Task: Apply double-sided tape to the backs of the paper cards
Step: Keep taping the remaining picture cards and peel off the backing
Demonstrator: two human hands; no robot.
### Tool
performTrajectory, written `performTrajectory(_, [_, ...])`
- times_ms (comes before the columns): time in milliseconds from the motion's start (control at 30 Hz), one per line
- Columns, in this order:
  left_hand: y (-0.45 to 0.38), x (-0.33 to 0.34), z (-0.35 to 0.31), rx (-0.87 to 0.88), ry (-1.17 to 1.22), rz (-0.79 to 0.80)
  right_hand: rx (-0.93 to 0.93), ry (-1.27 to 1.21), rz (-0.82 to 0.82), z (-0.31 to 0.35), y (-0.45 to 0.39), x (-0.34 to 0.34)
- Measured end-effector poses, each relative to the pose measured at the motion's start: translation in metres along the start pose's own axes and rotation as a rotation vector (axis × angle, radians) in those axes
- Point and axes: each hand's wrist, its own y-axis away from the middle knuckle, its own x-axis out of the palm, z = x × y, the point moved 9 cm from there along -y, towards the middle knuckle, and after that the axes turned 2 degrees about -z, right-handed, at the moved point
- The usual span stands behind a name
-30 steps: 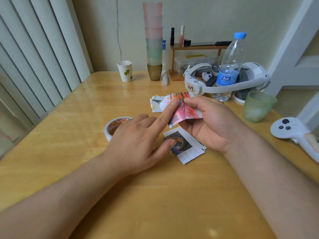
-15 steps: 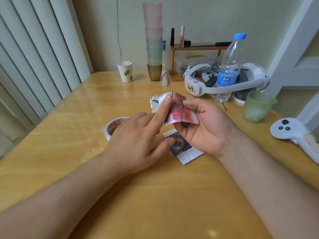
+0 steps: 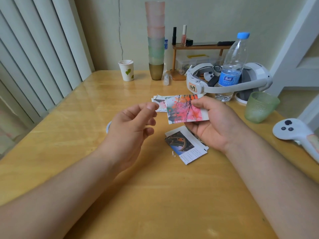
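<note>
My right hand point(image 3: 212, 125) pinches a pink-and-orange picture card point(image 3: 184, 109) by its right edge, picture side towards me, above the wooden table point(image 3: 155, 195). Left of the card, my left hand point(image 3: 131, 125) hovers apart from it with fingers loosely curled and nothing visible in them. Behind that hand, only a sliver of the tape roll point(image 3: 108, 126) shows. A small pile of picture cards point(image 3: 186, 145) lies under my right hand. More cards point(image 3: 159, 102) lie further back, partly hidden by the held card.
At the back stand a paper cup point(image 3: 126, 70), a tall stack of plastic cups point(image 3: 156, 40), a small wooden shelf point(image 3: 198, 47), a water bottle point(image 3: 231, 69) and a white headset point(image 3: 224, 83). A green cup point(image 3: 260, 106) and a white controller point(image 3: 296, 133) lie at the right.
My left forefinger has come off the pink card and that hand has drawn back to the left. The right hand has turned the card flat, picture side facing me.
</note>
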Motion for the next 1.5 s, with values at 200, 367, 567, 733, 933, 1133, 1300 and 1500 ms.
performTrajectory(200, [0.001,0.003,0.006,-0.079,0.022,0.032,0.015,0.068,0.023,-0.003,0.000,0.001])
performTrajectory(367, [0.005,0.016,0.012,-0.127,0.087,0.096,-0.013,0.181,0.039,-0.003,0.000,0.002])
performTrajectory(567, [0.007,0.018,0.016,-0.119,-0.022,0.102,-0.039,0.244,0.060,-0.003,-0.001,0.002])
performTrajectory(733, [0.002,0.007,0.011,-0.062,-0.084,0.001,-0.171,0.591,0.203,0.008,0.001,0.003])
performTrajectory(933, [-0.002,-0.006,0.007,-0.040,-0.040,-0.103,-0.424,1.391,0.218,0.007,-0.007,-0.005])
performTrajectory(1133, [-0.004,-0.009,0.009,-0.049,-0.019,-0.128,-0.255,1.683,0.381,-0.021,-0.009,-0.007])
performTrajectory(1300, [-0.004,-0.006,0.010,-0.053,-0.027,-0.101,-0.242,1.699,0.376,-0.021,-0.010,-0.003])
performTrajectory(1500, [-0.003,-0.006,0.011,-0.065,-0.025,-0.096,-0.274,1.602,0.289,-0.014,-0.007,-0.002])
